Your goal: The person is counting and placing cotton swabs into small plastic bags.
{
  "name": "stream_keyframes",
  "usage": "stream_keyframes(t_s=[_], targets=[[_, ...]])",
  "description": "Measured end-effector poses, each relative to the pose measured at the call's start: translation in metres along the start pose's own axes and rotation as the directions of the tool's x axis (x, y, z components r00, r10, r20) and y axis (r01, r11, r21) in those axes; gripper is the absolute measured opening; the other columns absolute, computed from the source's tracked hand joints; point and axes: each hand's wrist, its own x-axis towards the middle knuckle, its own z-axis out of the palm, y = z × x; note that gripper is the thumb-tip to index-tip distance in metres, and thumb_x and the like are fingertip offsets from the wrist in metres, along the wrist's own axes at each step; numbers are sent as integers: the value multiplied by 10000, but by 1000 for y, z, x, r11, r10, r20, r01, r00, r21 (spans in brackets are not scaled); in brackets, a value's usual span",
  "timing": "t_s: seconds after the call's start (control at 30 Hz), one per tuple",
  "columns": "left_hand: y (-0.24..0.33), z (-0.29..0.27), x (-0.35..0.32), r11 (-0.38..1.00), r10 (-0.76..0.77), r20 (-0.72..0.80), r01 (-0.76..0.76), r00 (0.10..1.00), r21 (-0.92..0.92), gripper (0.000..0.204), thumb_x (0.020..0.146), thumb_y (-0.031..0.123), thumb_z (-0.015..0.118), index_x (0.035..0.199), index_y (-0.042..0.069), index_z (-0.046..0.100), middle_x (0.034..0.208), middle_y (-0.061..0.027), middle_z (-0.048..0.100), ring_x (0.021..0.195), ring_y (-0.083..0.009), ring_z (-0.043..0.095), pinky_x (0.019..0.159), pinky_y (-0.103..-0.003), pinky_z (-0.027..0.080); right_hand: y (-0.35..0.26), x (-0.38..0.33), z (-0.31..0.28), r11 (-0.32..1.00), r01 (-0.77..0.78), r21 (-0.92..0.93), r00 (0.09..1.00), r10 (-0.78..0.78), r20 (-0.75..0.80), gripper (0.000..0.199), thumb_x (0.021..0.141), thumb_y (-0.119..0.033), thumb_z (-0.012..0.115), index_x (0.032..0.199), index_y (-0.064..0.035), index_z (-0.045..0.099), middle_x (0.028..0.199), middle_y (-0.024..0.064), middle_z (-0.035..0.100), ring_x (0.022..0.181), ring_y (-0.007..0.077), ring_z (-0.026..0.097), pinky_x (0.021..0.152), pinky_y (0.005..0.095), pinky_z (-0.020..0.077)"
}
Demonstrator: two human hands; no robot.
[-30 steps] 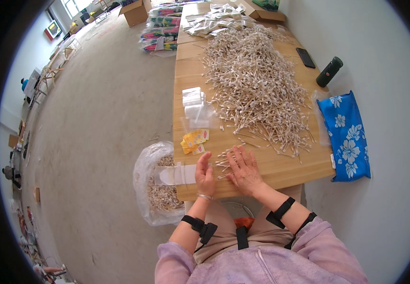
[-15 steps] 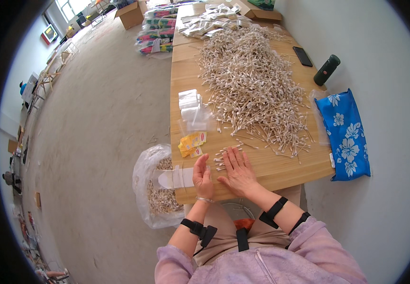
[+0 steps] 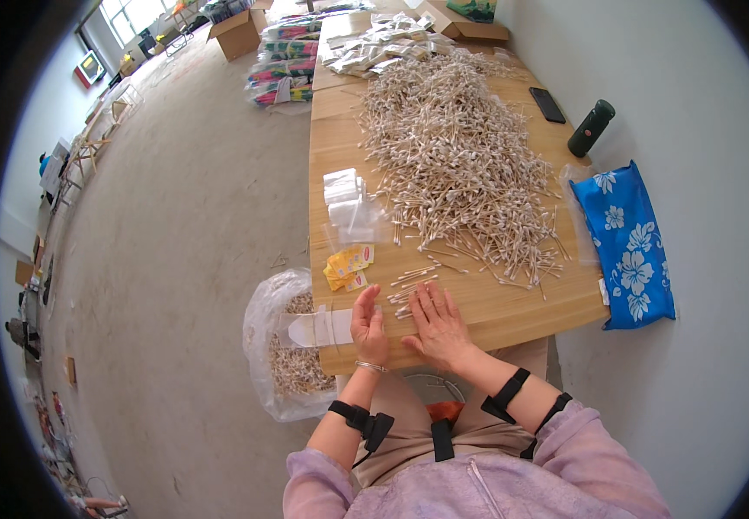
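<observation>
My right hand (image 3: 440, 330) lies flat on the wooden table near its front edge, fingers stretched forward. Its fingertips touch the near end of a small loose row of cotton swabs (image 3: 413, 277). Beside it, my left hand (image 3: 369, 329) rests on its edge, palm facing the swabs, fingers loosely bent and holding nothing visible. A white card strip (image 3: 335, 328) sticks out to the left from behind my left hand. Just beyond that hand lie several yellow cards (image 3: 350, 262). A big heap of cotton swabs (image 3: 461, 156) covers the middle of the table.
Clear plastic bags (image 3: 348, 208) lie at the table's left side. A blue flowered pack (image 3: 632, 246), a dark green bottle (image 3: 592, 128) and a black phone (image 3: 547, 105) line the right. Filled packets (image 3: 383, 43) sit at the back. A swab-filled plastic bag (image 3: 258, 346) hangs low at left.
My right hand has drawn back slightly toward me, baring more of the small row of swabs. My left hand has stayed almost in place.
</observation>
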Motion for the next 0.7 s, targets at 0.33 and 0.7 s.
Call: stream_keyframes(t_s=[0.33,0.7], targets=[[3,12,7,999,24,-7,-24,1000,25,465,868,-89,382,1326,-15,425,1358,-123,469,1294,-211,414,1105,-331,271,10,15,-3,997,-60,-54,988,51,-147,802,851,-616,465,1447,-107,295,1453,118,268,1393,290,146,1133,481,83],[15,22,12,705,194,136,-235,971,669,444,830,14,585,1266,13,504,1335,-164,484,1297,-309,399,1074,-395,328,34,31,-21,992,-46,121,940,84,-331,448,807,-231,590,1233,-100,548,1225,67,487,1192,263,397,995,422,304]])
